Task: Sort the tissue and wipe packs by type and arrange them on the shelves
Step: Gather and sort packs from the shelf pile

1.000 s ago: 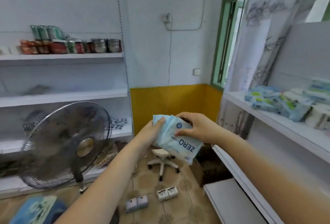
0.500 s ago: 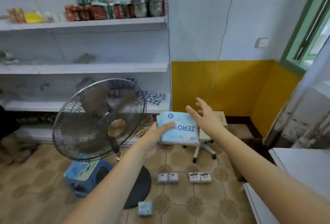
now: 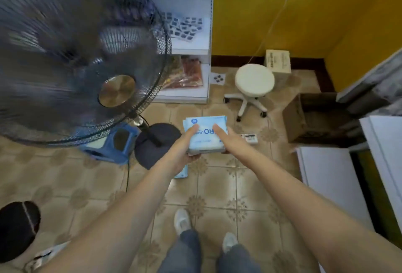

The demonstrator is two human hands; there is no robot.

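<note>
Tissue pack [image 3: 205, 134], pale blue, held flat above the tiled floor [image 3: 87, 185], between both hands. Standing fan [image 3: 76, 55] at far left. Left hand [image 3: 183, 150] grips the pack's left edge, thumb on top. Right hand [image 3: 225, 140] grasps its right side, thumb on top. White stool [image 3: 254, 81] beyond; white shelf [image 3: 332, 177] at right.

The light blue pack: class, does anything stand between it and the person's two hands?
No. The left hand and the right hand both already hold the light blue pack, with nothing visible between them.
</note>
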